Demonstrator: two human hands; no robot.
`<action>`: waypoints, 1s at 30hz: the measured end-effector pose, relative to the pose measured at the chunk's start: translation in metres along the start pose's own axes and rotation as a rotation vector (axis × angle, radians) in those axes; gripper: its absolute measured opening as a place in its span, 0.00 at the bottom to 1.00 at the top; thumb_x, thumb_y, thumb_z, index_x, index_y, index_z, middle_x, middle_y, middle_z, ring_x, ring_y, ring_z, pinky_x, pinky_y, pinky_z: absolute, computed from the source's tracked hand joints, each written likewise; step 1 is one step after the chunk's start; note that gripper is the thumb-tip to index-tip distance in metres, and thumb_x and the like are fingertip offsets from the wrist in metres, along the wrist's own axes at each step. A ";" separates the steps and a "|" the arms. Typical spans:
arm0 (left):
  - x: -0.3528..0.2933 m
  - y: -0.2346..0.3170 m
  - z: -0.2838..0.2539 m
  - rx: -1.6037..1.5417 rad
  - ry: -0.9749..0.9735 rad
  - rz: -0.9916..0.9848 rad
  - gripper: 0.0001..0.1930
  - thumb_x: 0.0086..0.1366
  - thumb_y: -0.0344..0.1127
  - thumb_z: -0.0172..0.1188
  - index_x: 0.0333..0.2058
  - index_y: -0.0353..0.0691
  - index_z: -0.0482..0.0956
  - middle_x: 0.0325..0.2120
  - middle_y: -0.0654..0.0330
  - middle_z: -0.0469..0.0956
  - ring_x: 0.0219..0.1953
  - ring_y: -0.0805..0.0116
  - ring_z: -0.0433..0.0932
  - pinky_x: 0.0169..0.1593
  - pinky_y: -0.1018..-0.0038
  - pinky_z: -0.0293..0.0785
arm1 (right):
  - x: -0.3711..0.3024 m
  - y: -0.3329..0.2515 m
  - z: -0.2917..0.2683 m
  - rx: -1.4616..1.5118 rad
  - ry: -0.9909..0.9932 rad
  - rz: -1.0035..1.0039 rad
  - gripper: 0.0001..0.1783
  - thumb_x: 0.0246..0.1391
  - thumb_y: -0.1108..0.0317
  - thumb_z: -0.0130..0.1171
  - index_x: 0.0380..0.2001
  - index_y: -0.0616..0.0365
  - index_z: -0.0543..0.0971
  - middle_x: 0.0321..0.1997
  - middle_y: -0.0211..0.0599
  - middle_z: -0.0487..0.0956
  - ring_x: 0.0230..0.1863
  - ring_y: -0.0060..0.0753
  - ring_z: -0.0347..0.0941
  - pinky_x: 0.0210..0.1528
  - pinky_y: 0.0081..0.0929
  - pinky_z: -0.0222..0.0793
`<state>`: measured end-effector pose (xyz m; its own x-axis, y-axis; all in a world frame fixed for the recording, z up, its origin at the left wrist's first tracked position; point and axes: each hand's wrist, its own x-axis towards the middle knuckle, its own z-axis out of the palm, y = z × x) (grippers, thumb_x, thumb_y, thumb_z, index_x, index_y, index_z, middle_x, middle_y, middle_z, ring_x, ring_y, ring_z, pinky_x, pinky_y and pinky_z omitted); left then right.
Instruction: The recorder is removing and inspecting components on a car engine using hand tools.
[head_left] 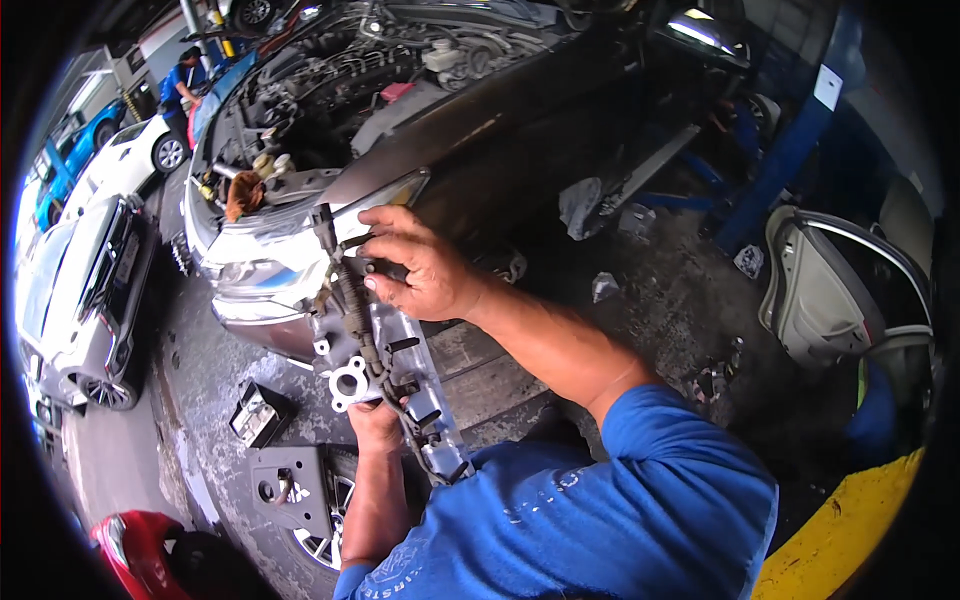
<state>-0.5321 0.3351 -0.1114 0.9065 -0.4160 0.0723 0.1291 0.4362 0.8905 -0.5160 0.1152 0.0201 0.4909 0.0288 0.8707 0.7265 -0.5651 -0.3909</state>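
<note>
A long light-grey cast-metal engine part (415,352) with a round flanged opening stands slanted in front of me. A dark wiring harness (352,312) in corrugated tubing runs along it, with several black connectors branching off. My left hand (378,425) holds the part from below, just under the flange; its fingers are mostly hidden behind the metal. My right hand (425,265) is at the upper end of the harness, beside a dark connector (323,228). Its fingers are curved and apart, with the thumb below them; I see nothing clearly gripped.
Ahead is a car with an exposed engine bay (340,85) and its headlight (390,195) facing me. A black tray (261,414), a grey engine cover (292,487) and a wheel lie left. A detached door (825,285) and blue lift post (800,130) are right. A co-worker (180,85) stands far left.
</note>
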 end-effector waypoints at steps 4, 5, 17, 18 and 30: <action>0.011 -0.029 0.076 -0.020 -0.152 -0.018 0.37 0.40 0.25 0.74 0.53 0.34 0.71 0.39 0.62 0.78 0.36 0.69 0.80 0.44 0.71 0.80 | -0.042 0.021 -0.084 -0.070 0.094 0.012 0.13 0.46 0.77 0.65 0.38 0.62 0.78 0.55 0.50 0.72 0.48 0.42 0.76 0.48 0.31 0.74; 0.014 -0.043 0.094 -0.019 -0.166 -0.039 0.37 0.40 0.25 0.74 0.53 0.34 0.71 0.39 0.62 0.78 0.36 0.69 0.80 0.44 0.71 0.80 | -0.052 0.021 -0.106 -0.083 0.129 0.050 0.13 0.46 0.78 0.66 0.38 0.62 0.78 0.54 0.50 0.72 0.47 0.42 0.76 0.48 0.31 0.74; 0.064 -0.216 0.306 -0.024 -0.521 -0.432 0.36 0.41 0.22 0.72 0.53 0.36 0.72 0.45 0.62 0.77 0.46 0.66 0.78 0.51 0.67 0.78 | -0.225 0.103 -0.364 -0.347 0.365 0.384 0.09 0.46 0.74 0.68 0.32 0.61 0.78 0.49 0.47 0.75 0.46 0.43 0.74 0.50 0.32 0.71; 0.070 -0.231 0.317 -0.008 -0.544 -0.482 0.36 0.41 0.22 0.73 0.53 0.36 0.72 0.46 0.63 0.77 0.47 0.66 0.78 0.52 0.68 0.77 | -0.243 0.111 -0.378 -0.395 0.387 0.432 0.09 0.46 0.74 0.68 0.31 0.61 0.78 0.48 0.47 0.75 0.46 0.43 0.74 0.48 0.32 0.71; 0.093 -0.355 0.379 -0.093 -0.622 -0.885 0.35 0.44 0.30 0.78 0.52 0.36 0.73 0.42 0.62 0.80 0.41 0.69 0.80 0.44 0.71 0.79 | -0.389 0.174 -0.446 -0.688 0.405 0.826 0.14 0.46 0.69 0.71 0.31 0.61 0.76 0.46 0.49 0.73 0.49 0.48 0.72 0.51 0.37 0.70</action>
<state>-0.6463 -0.1606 -0.2507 0.1173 -0.9329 -0.3405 0.6903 -0.1699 0.7032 -0.7945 -0.3622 -0.2533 0.4142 -0.7572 0.5051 -0.2234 -0.6226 -0.7500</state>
